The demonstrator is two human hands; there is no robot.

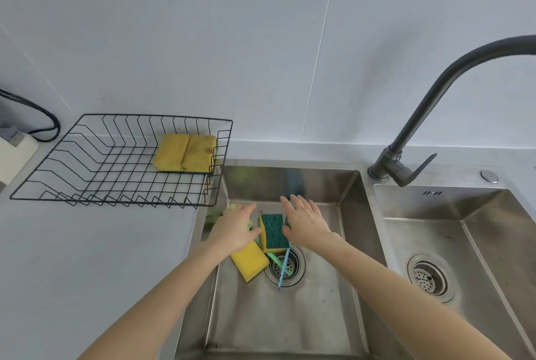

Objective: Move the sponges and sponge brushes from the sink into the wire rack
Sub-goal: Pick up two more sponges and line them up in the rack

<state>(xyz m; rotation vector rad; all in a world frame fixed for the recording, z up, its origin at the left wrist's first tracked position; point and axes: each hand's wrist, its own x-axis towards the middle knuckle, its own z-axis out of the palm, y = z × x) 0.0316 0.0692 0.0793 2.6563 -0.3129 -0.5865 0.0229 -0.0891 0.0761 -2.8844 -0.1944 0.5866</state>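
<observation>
Sponges [185,153], two yellow ones, lie in the wire rack's [87,156] back right corner. Left hand [235,230] (palm down, fingers loosely together) covers a yellow sponge [249,262] in the sink [290,325]; right hand [308,223], fingers spread, hovers beside a green-topped sponge [272,232].

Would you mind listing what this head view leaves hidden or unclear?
- The green brush: its head lies under the left hand.
- The blue brush: its top end is behind the right hand.
- The yellow sponge: its far end is under the left hand.
- The faucet: its spout is cut off by the right edge.
- Whether either hand touches anything yet: cannot tell.
</observation>
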